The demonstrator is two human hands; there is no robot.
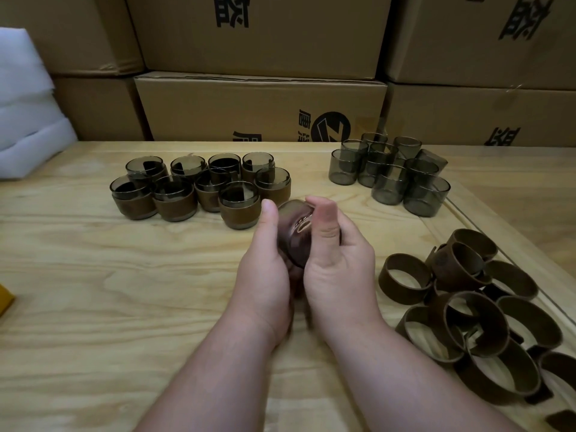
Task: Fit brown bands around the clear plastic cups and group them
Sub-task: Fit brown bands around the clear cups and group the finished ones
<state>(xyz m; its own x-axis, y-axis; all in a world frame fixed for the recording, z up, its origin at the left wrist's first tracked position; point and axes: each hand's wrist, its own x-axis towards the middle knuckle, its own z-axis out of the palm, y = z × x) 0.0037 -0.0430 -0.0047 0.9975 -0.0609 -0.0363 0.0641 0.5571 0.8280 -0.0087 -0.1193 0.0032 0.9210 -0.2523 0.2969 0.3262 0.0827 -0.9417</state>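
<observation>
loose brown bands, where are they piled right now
In the head view the loose brown bands lie heaped at the table's right edge, near the person's right hand and nearer the camera than the unbanded cups.

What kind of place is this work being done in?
Probably a packing or assembly workshop: stacked cardboard cartons behind a wooden table, batches of banded cups, bare cups and loose brown bands.

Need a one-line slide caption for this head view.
Both hands, left hand and right hand, grip a cup between banded cups, bare cups and loose bands.
</observation>
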